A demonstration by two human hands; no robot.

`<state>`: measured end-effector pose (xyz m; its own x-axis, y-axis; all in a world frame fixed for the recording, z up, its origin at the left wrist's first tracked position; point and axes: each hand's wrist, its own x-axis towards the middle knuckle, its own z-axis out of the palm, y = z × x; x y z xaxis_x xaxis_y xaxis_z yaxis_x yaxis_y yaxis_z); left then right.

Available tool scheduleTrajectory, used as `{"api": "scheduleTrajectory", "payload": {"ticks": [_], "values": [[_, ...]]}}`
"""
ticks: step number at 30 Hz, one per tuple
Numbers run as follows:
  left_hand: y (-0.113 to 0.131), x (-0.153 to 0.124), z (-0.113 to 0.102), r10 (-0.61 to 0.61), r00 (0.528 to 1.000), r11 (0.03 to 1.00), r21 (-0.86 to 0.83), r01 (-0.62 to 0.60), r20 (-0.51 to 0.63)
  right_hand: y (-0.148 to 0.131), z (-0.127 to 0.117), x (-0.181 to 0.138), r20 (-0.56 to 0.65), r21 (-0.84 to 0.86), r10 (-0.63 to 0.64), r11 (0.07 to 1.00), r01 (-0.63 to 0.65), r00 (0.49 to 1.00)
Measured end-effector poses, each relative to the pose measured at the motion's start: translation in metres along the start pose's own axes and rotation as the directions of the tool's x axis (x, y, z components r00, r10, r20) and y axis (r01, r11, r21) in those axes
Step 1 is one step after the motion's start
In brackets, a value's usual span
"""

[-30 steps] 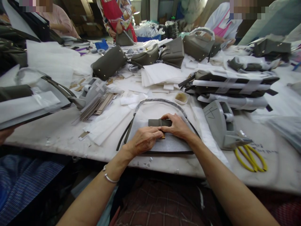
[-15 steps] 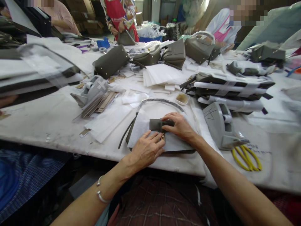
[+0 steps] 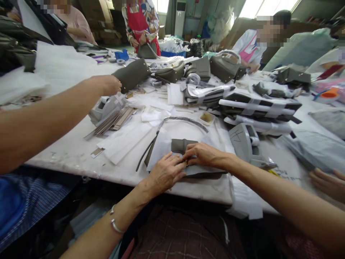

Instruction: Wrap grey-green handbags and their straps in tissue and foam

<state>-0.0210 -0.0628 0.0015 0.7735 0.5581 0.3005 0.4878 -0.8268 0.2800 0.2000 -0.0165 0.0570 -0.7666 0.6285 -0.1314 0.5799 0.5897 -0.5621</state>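
A flat grey handbag (image 3: 172,151) wrapped in white paper lies in front of me at the table's near edge, with a grey leather tab (image 3: 180,145) on top. My left hand (image 3: 164,173) rests on the wrapped bag, fingers lightly curled and pressing the paper down. My right hand (image 3: 201,154) is just to the right of it, its fingers pinched together at the tab's lower edge, touching my left fingertips. What the pinch holds is too small to make out. A curved grey handle (image 3: 185,120) arcs behind the bag.
A co-worker's arm (image 3: 54,111) reaches in from the left toward a grey bag (image 3: 132,73). Another person's hand (image 3: 327,181) lies at the right edge. Two grey tape dispensers (image 3: 244,142) (image 3: 106,106), paper sheets (image 3: 126,138), wrapped bags (image 3: 258,108) and a small dish (image 3: 207,117) crowd the table.
My right hand slid down from the top of the tab to its lower edge and pinched beside my left fingers. A co-worker's arm came in from the left; a hand appeared at right.
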Motion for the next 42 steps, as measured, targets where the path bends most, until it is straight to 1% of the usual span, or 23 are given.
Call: {"api": "scheduleTrajectory", "payload": {"ticks": [5, 8, 11, 12, 14, 17, 19, 21, 22, 24, 26, 28, 30, 33, 35, 37, 39, 40, 42], "values": [[0.001, 0.003, -0.001, -0.028, 0.999, 0.999, 0.017, 0.027, 0.046, -0.004, -0.006, 0.014, 0.061, -0.060, 0.048, 0.997, -0.045, 0.997], [0.002, 0.003, -0.002, -0.033, 0.998, 0.999, 0.015, 0.032, 0.050, -0.006, -0.003, 0.015, 0.057, -0.095, 0.050, 0.994, -0.044, 0.997], [0.003, 0.000, 0.001, -0.031, 0.999, 0.999, 0.009, 0.031, -0.009, -0.010, 0.003, 0.011, -0.004, -0.094, 0.055, 0.994, -0.055, 0.998], [0.003, -0.001, 0.003, -0.026, 0.999, 1.000, 0.012, 0.026, -0.026, -0.012, 0.006, 0.010, -0.026, -0.102, 0.074, 0.992, -0.077, 0.997], [0.003, -0.003, 0.007, -0.013, 0.999, 1.000, 0.024, 0.014, -0.039, -0.017, 0.013, 0.008, -0.083, -0.137, 0.150, 0.978, -0.160, 0.985], [0.005, -0.001, 0.005, -0.013, 1.000, 0.999, 0.036, 0.014, -0.011, -0.024, 0.026, 0.005, -0.182, -0.170, 0.255, 0.943, -0.286, 0.950], [0.006, 0.005, -0.004, -0.048, 0.998, 0.999, 0.025, 0.048, 0.033, -0.025, 0.034, 0.003, -0.242, -0.162, 0.257, 0.940, -0.300, 0.936], [0.003, 0.013, -0.016, -0.105, 0.992, 0.994, 0.025, 0.103, 0.072, -0.023, 0.040, 0.001, -0.311, -0.125, 0.234, 0.951, -0.284, 0.921], [-0.001, 0.017, -0.023, -0.137, 0.988, 0.990, 0.045, 0.134, 0.074, -0.022, 0.043, -0.001, -0.347, -0.098, 0.224, 0.957, -0.273, 0.911], [-0.015, 0.024, -0.033, -0.204, 0.978, 0.972, 0.128, 0.199, 0.030, -0.018, 0.047, -0.005, -0.403, -0.067, 0.211, 0.964, -0.259, 0.891], [-0.034, 0.028, -0.038, -0.280, 0.960, 0.939, 0.202, 0.278, -0.021, -0.013, 0.052, -0.007, -0.456, -0.097, 0.196, 0.959, -0.268, 0.868], [-0.053, 0.029, -0.038, -0.349, 0.937, 0.919, 0.193, 0.344, -0.007, -0.007, 0.057, -0.008, -0.511, -0.158, 0.202, 0.933, -0.322, 0.835], [-0.067, 0.030, -0.035, -0.387, 0.921, 0.915, 0.138, 0.379, 0.035, -0.001, 0.063, -0.007, -0.537, -0.193, 0.242, 0.897, -0.397, 0.808], [-0.075, 0.033, -0.031, -0.400, 0.915, 0.915, 0.088, 0.394, 0.060, 0.004, 0.068, -0.001, -0.486, -0.221, 0.330, 0.850, -0.479, 0.810], [-0.077, 0.037, -0.031, -0.397, 0.915, 0.917, 0.079, 0.392, 0.075, 0.003, 0.063, 0.003, -0.439, -0.218, 0.396, 0.824, -0.523, 0.806], [-0.079, 0.041, -0.031, -0.391, 0.916, 0.920, 0.075, 0.385, 0.091, 0.002, 0.050, 0.004, -0.362, -0.186, 0.475, 0.807, -0.561, 0.802], [-0.081, 0.042, -0.031, -0.383, 0.921, 0.922, 0.089, 0.376, 0.079, 0.003, 0.033, 0.002, -0.275, -0.151, 0.527, 0.803, -0.577, 0.804], [-0.082, 0.042, -0.030, -0.378, 0.923, 0.923, 0.103, 0.370, 0.067, 0.005, 0.025, 0.000, -0.250, -0.149, 0.530, 0.806, -0.574, 0.810], [-0.085, 0.040, -0.028, -0.367, 0.929, 0.924, 0.136, 0.359, 0.044, 0.012, 0.016, -0.006, -0.255, -0.184, 0.496, 0.818, -0.545, 0.830]]}}
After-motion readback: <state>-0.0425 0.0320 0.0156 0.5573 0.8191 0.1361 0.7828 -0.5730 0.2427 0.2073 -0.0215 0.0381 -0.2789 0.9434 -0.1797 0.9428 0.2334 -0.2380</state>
